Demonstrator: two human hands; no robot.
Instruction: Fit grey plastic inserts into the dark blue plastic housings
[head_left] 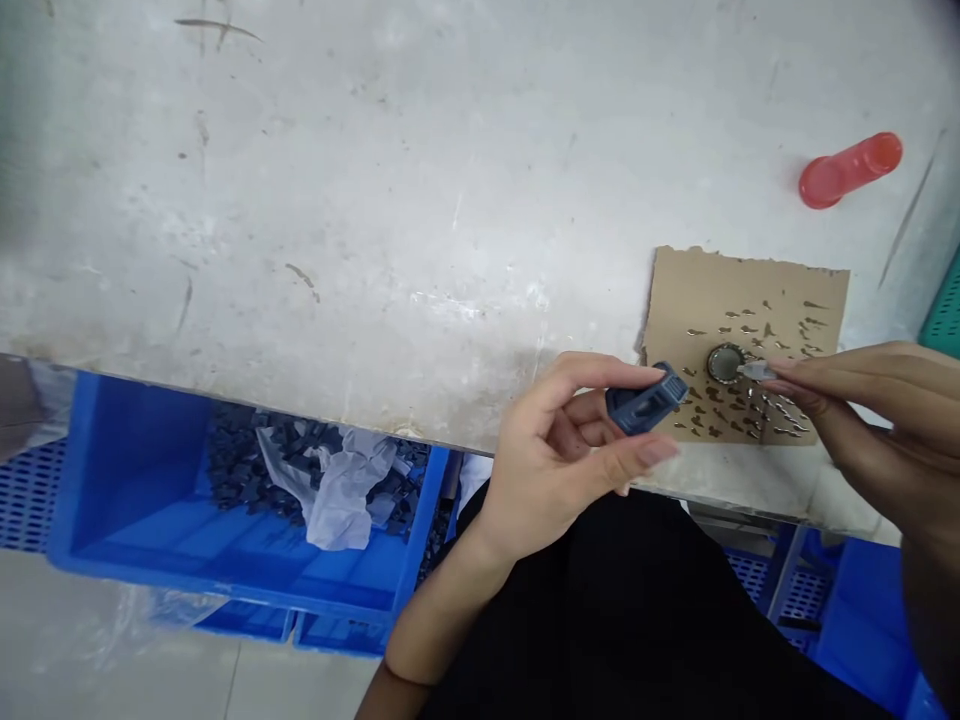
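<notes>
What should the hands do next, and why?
Probably bring the dark blue plastic part in the left hand over to the thin tool pinched in the right hand. The tool's tip sits at the small round metal dish on the cardboard, close by.

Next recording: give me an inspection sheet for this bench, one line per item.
Surface: grey table, scuffed and stained.
Job's things: dark blue part pinched in left hand; small pale-tipped tool in right hand, its tip at a metal ring on spotted cardboard.
Clutter: red tube lying far right.
Fingers: both hands pinching.
Cables: nothing seen.
Surroundings: blue bin below the table edge, holding dark parts and crumpled plastic.
</notes>
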